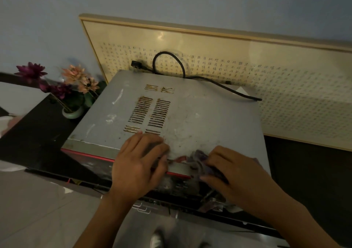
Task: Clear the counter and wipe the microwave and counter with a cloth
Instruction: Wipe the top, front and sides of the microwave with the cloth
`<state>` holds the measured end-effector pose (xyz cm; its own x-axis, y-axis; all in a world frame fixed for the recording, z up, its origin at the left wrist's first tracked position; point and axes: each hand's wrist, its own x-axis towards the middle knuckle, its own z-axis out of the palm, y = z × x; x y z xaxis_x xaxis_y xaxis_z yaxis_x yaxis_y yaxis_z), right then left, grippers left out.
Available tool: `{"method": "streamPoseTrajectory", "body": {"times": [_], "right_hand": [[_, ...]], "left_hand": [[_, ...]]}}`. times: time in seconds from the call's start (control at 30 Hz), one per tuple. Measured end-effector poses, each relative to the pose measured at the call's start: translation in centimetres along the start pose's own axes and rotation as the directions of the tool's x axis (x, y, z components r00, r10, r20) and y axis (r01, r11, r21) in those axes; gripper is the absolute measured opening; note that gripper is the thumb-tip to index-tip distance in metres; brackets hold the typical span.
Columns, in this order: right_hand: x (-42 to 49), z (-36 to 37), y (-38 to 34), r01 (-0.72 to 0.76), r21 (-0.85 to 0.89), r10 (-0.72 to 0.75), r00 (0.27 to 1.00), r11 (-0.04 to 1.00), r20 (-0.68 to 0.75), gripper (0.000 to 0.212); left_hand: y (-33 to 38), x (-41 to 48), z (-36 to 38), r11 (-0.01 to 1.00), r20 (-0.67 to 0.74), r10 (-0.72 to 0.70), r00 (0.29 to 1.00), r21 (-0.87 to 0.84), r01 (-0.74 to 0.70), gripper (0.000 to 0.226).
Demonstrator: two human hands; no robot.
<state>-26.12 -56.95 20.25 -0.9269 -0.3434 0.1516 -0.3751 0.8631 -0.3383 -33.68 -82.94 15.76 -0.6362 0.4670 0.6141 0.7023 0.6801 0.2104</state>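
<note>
The left hand (141, 162) is lying flat, fingers straight and close together, on the front edge of the microwave (205, 114) top, just below the vents (150, 112). Beside it, the right hand (236, 171) is bunching a purple-grey cloth (198, 160) under curled fingers and thumb, pressing it onto that same edge. The microwave is sitting on the dark surface (28, 142), with a black cord (190, 77) lying across its back edge, a vase (72, 112) of flowers standing just left of it and a framed panel (285, 95) leaning behind.
</note>
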Motion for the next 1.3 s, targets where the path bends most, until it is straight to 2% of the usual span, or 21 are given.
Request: {"method": "streamPoseTrajectory", "body": {"times": [0.07,0.17,0.23,0.37,0.47,0.63,0.73,0.8,0.87,0.93,0.97,1.03,1.13,1.23,1.3], "right_hand": [[0.1,-0.2,0.8,0.029,0.0,-0.029,1.0,1.0,0.005,0.031],[2.0,0.0,0.8,-0.103,0.056,0.107,0.992,0.993,-0.065,0.027],[3.1,1.0,-0.1,-0.136,0.034,0.139,0.985,0.99,-0.102,0.026],[3.0,1.6,-1.8,-0.028,-0.047,0.023,0.995,0.998,-0.101,0.034],[2.0,1.1,-0.6,0.038,-0.019,-0.038,0.998,0.999,-0.042,0.033],[4.0,0.8,1.0,-0.215,0.056,0.221,0.962,0.975,-0.159,0.026],[4.4,1.3,-0.1,-0.218,-0.018,0.209,0.954,0.976,-0.213,0.027],[3.3,1.2,-0.5,-0.112,-0.014,0.108,0.981,0.994,-0.164,0.027],[2.2,0.1,0.0,0.002,0.032,-0.001,1.0,0.999,-0.023,0.025],[2.4,-1.5,1.6,0.024,0.065,-0.031,0.993,0.998,0.113,0.017],[3.0,-2.2,2.6,-0.005,0.06,-0.002,0.993,0.998,0.12,0.015],[5.2,-3.0,5.0,-0.141,0.045,0.142,0.99,0.989,-0.004,0.017],[9.5,-2.9,7.9,-0.369,0.115,0.386,0.896,0.922,-0.218,0.031],[12.6,-2.6,9.7,-0.415,0.239,0.473,0.827,0.878,-0.303,0.032],[13.5,-2.2,9.9,-0.406,0.216,0.457,0.834,0.888,-0.309,0.033]], "left_hand": [[0.0,-0.1,0.0,1.0,-0.012,-0.013,1.0,-0.006,0.013,0.023],[0.1,-0.1,0.1,1.0,-0.017,-0.025,1.0,-0.003,0.025,0.024],[0.1,-0.1,0.2,1.0,-0.016,-0.024,1.0,-0.005,0.024,0.025],[-0.1,-0.1,0.1,1.0,0.015,-0.023,1.0,0.007,0.023,0.025],[-0.1,-0.1,0.0,1.0,0.006,-0.022,1.0,0.008,0.022,0.023],[-0.2,-0.2,0.2,1.0,-0.007,-0.023,1.0,-0.005,0.023,0.023],[-0.2,-0.3,0.1,1.0,-0.004,-0.028,1.0,-0.012,0.028,0.023],[-0.1,-0.2,0.0,1.0,-0.006,-0.027,1.0,-0.01,0.027,0.023],[-0.1,-0.1,0.0,1.0,-0.004,-0.031,1.0,-0.007,0.031,0.024],[-0.1,-0.1,0.0,0.999,-0.001,-0.037,0.999,-0.01,0.037,0.023],[-0.1,-0.1,0.0,0.999,-0.001,-0.04,0.999,-0.012,0.04,0.022],[-0.1,-0.1,0.0,0.999,-0.002,-0.044,0.999,-0.018,0.044,0.021],[0.1,-0.1,-0.1,0.999,-0.006,-0.048,0.999,-0.023,0.048,0.021],[0.2,-0.1,-0.2,0.998,-0.006,-0.053,0.999,-0.023,0.053,0.022],[0.2,-0.2,-0.2,0.998,-0.004,-0.057,0.998,-0.028,0.057,0.024]]}}
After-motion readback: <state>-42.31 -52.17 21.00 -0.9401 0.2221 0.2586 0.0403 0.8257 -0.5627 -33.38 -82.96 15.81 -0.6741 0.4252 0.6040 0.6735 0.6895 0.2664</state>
